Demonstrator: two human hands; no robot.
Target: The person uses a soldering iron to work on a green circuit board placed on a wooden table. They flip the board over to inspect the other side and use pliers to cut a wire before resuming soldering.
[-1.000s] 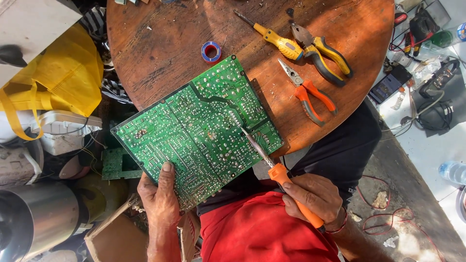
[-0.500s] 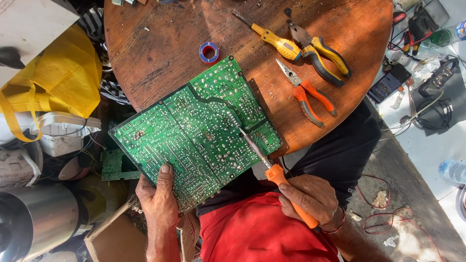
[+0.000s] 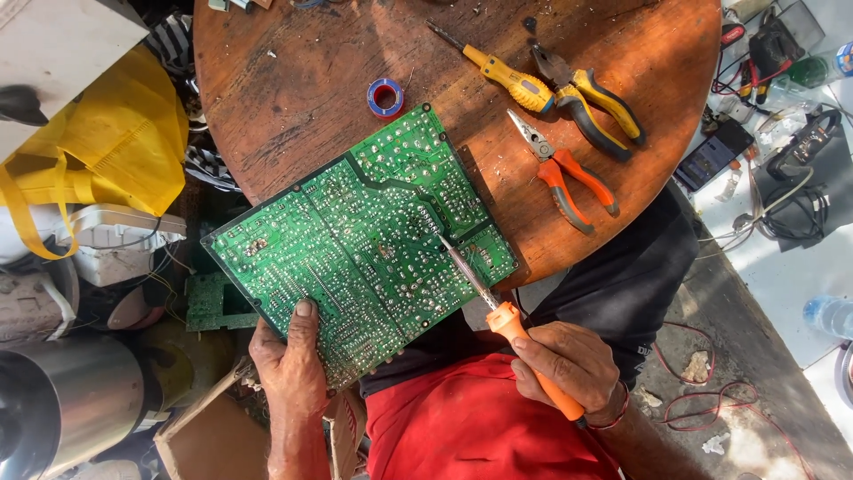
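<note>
Green circuit board (image 3: pixel 360 244) gripped by left hand (image 3: pixel 289 369), fingers hidden beneath, right hand (image 3: pixel 569 360) clasping orange soldering iron (image 3: pixel 520 342)

Landmark: round wooden table (image 3: pixel 293 98)
On it: tape roll (image 3: pixel 386 97), yellow screwdriver (image 3: pixel 506 76), two pliers (image 3: pixel 569 173)
Left of it: yellow bag (image 3: pixel 98 151)

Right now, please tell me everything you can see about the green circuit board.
The green circuit board is large, rectangular and solder-side up, covered with silvery joints and pale traces. It lies tilted, partly on the round wooden table, partly overhanging its edge. The left hand grips its lower edge; the soldering iron in the right hand touches its surface.
</note>
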